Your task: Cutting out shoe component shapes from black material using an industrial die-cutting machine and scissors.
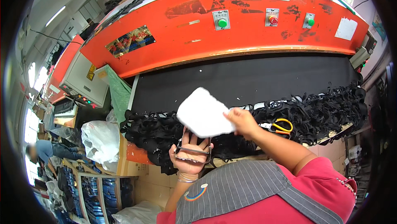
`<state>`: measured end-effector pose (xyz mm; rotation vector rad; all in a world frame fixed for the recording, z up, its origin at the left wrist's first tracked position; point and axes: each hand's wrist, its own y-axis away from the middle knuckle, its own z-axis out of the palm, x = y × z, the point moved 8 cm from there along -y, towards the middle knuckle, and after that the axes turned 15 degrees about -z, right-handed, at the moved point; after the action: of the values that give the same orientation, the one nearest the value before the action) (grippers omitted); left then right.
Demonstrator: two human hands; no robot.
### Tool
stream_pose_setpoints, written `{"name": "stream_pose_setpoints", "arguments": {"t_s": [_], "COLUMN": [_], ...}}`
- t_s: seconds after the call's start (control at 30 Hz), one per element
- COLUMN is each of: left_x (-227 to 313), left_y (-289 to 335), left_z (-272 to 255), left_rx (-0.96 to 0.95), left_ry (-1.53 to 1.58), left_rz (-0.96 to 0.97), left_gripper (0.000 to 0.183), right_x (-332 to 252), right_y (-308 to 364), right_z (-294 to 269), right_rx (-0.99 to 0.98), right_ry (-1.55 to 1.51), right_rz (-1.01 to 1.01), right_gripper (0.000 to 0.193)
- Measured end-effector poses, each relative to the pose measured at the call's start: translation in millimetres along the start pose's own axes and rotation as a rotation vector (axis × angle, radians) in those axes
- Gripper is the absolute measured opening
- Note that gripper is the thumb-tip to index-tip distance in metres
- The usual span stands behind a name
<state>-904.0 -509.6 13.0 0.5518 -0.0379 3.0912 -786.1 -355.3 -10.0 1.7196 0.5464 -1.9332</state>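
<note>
My right hand (243, 121) pinches a white, rounded sheet (202, 114) by its right edge, the sheet hanging over the front of the black work surface. Below it, my left hand (190, 158) is turned palm up and bears a thin metal cutting die (192, 150), an open frame with a crossbar, across the palm and fingers. The sheet hides the die's far end and perhaps some fingertips. Beside my right forearm lie scissors with yellow-orange handles (284, 126), on a heap of black strip scraps (306, 112).
The black machine bed (248, 73) stretches out beneath a red press beam (186, 25) with green buttons and a red knob. At left are a white plastic bag (100, 141), a cardboard box (128, 164) and shelves of blue items (93, 195). Farther left, another person (53, 149) bends over.
</note>
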Motion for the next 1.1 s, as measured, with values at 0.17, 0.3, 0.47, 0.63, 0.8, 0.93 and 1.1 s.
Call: {"name": "stream_pose_setpoints", "arguments": {"t_s": [0.17, 0.3, 0.47, 0.63, 0.8, 0.93, 1.1], "left_x": [-5.2, 27.9, 45.9, -1.9, 112.2, 247.6, 365.4], "left_y": [-12.3, -14.4, -18.4, -48.7, -73.8, -69.2, -26.8], "left_z": [-16.9, -10.8, 1.3, -25.3, -11.1, -51.3, -164.9], "left_rx": [0.113, 0.191, 0.608, 0.659, 0.625, 0.874, 1.136], "left_ry": [0.263, -0.029, -1.89, -2.539, -2.378, -2.525, -2.685], "left_rz": [0.083, 0.244, 0.511, -0.094, 0.164, 0.239, -0.077], "left_gripper": [0.067, 0.065, 0.075, 0.081, 0.059, 0.04, 0.034], "right_x": [-7.5, -1.8, -136.9, -315.6, -337.8, -199.3, 6.4], "right_y": [36.0, 40.0, -49.3, -170.8, -223.1, -145.1, -31.6], "right_z": [29.8, -6.9, -95.9, -137.7, -84.2, 88.3, 192.0], "right_rx": [-0.304, -0.34, 0.167, 0.165, 0.234, -0.315, -0.835], "right_ry": [0.196, 0.326, -0.095, -0.182, -0.208, 0.931, 1.205], "right_rz": [0.018, 0.109, -0.369, -0.761, -0.754, -0.86, -0.56], "right_gripper": [0.035, 0.031, 0.025, 0.027, 0.028, 0.034, 0.054]}}
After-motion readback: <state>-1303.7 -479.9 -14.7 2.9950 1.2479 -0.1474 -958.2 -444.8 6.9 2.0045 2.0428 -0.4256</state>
